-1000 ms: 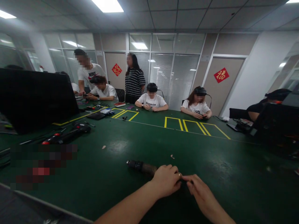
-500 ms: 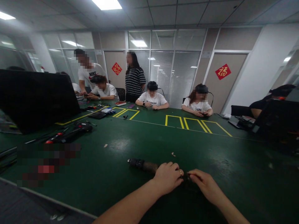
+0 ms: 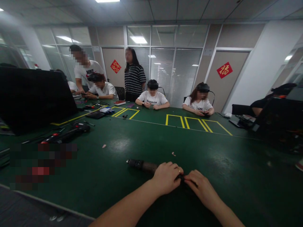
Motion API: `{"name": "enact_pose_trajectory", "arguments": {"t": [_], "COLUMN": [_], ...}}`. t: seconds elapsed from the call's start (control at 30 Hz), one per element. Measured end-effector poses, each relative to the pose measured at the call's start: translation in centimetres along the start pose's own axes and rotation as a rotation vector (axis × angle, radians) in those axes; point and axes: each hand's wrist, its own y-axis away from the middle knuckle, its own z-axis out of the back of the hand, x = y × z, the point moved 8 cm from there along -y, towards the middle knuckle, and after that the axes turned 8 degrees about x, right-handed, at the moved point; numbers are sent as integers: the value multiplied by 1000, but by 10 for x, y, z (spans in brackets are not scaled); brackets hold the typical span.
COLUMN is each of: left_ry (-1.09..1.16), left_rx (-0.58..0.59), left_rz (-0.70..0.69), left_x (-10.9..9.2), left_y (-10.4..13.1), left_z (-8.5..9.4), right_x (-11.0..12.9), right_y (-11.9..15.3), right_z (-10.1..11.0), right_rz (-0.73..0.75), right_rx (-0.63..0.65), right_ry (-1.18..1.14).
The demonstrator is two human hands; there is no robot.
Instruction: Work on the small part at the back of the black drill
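Note:
A dark cylindrical tool [image 3: 148, 167] lies on the green table, with a black ribbed collar and a small silvery tip at its left end. My left hand [image 3: 167, 176] is closed over its right part, palm down, a ring on one finger. Close by on the right, my right hand [image 3: 199, 183] pinches at a small dark piece [image 3: 181, 177] by the tool's right end. The fingers cover most of that piece, so I cannot make out its kind or whether it joins the tool.
Black-and-red tools [image 3: 80, 126] and cables lie left, near a large black screen [image 3: 35, 97]. Small pale scraps [image 3: 173, 154] dot the green table [image 3: 132, 198]. Yellow tape outlines [image 3: 175, 116] mark its far half. Several people sit or stand beyond, some wearing headsets.
My right hand has come closer to my left, its fingertips now at the tool's end. The whole view has shifted slightly. My left hand keeps its grip.

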Motion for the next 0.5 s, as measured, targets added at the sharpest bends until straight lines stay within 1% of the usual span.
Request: {"name": "enact_pose_trajectory", "arguments": {"t": [0.23,0.5], "left_ry": [-47,-74], "left_rx": [48,29], "left_rz": [9,-13], "left_x": [-3,-6], "left_y": [-1,-1], "left_z": [-3,-11], "right_x": [5,0], "right_y": [0,3], "right_z": [1,-1], "right_rz": [4,-32], "right_rx": [-3,-65], "right_ry": [13,-25]}}
